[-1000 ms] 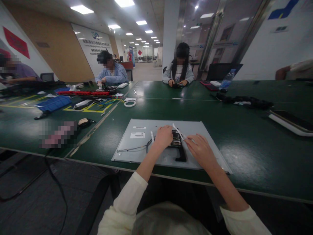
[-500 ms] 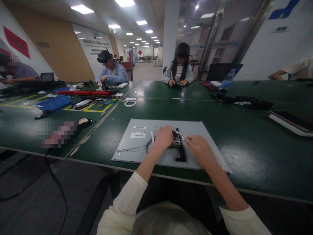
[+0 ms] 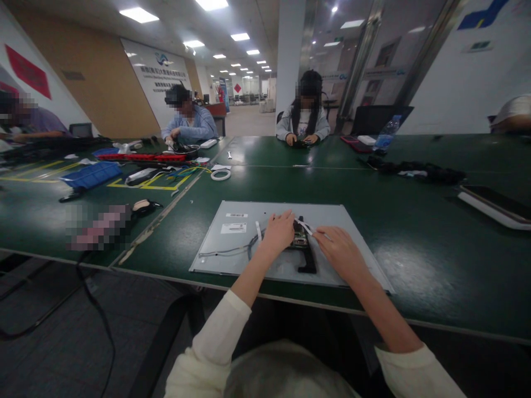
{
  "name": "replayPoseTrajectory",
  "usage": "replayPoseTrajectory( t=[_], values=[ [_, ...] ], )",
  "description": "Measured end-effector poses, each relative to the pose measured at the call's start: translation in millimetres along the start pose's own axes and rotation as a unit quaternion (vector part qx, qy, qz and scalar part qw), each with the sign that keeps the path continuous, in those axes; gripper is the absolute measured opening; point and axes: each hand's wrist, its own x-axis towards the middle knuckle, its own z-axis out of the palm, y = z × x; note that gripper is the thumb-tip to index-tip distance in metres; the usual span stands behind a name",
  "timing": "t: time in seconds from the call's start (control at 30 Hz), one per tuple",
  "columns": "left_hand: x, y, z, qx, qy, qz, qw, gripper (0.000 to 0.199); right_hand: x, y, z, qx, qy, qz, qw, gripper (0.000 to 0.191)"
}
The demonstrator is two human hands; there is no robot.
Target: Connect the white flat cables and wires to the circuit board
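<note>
A grey flat panel (image 3: 236, 260), seemingly the back of a display, lies on the table before me. A black bracket (image 3: 307, 260) with a green circuit board (image 3: 299, 236) sits on its middle, and grey cables (image 3: 226, 251) run out to the left. Between my fingertips stretches a narrow white strip (image 3: 306, 227) across the top of the board. My left hand (image 3: 280, 231) is closed with its fingertips at the strip's upper end, partly hiding the board. The lower end is pinched by my right hand (image 3: 338, 249). Another white strip (image 3: 258, 231) lies over the cables.
To the left are a blue tray (image 3: 91, 175), a white tape roll (image 3: 220, 175) and a blurred-out pinkish object (image 3: 102, 226). A phone (image 3: 501, 204) on a white box lies at right, below a black cloth-like bundle (image 3: 423, 171). A bottle (image 3: 386, 135) stands farther back. Several people sit around the table.
Both hands keep almost the same place, with only slight finger shifts at the white strip. At the far right, a person's arm has drawn back.
</note>
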Motion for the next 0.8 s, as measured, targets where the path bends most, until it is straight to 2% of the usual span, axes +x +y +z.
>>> replayPoseTrajectory(
  t=[0.13,0.43,0.63,0.8],
  values=[
    [0.1,-3.1,3.2,-0.020,-0.032,0.031,0.999,0.043,-1.7,1.1,-0.3,0.004,-0.007,0.016,1.000,0.021],
    [-1.3,-4.5,1.4,-0.024,-0.034,0.041,0.998,0.043,-1.8,-0.7,0.1,0.024,-0.032,0.040,0.998,0.020],
    [0.3,-1.7,-1.0,-0.020,-0.025,0.040,0.999,0.045,-1.1,1.3,7.5,0.084,-0.076,0.065,0.991,0.021],
    [3.3,-1.8,-5.1,-0.046,-0.025,0.083,0.995,0.041,-3.1,5.9,13.9,0.146,-0.081,0.085,0.982,0.019]
  ],
)
